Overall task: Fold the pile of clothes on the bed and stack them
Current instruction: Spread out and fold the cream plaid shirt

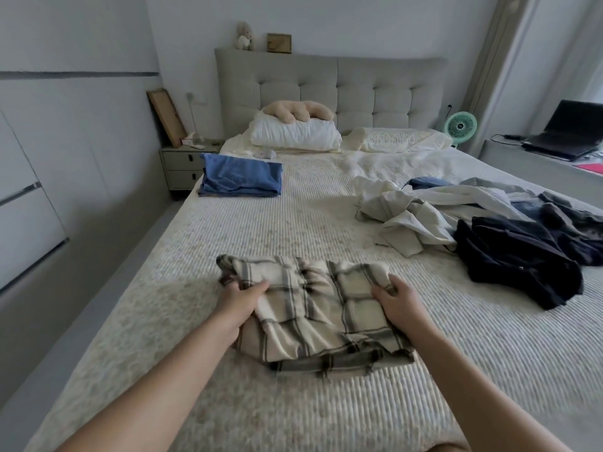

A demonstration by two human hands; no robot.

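Bed [261, 230]: plaid garment [313, 314], blue stack [241, 176], clothes pile [473, 216], pillows [293, 133].

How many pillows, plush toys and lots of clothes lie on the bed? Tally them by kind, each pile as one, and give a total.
Pillows: 2
Plush: 1
Blue folded stack: 1
Plaid garment: 1
Loose pile: 1
Total: 6

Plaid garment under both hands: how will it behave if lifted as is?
The plaid garment is wrinkled and bunched where the left hand and right hand grip it, so likely floppy. Its loose layered folds will probably sag open. Looks thin, probably light.
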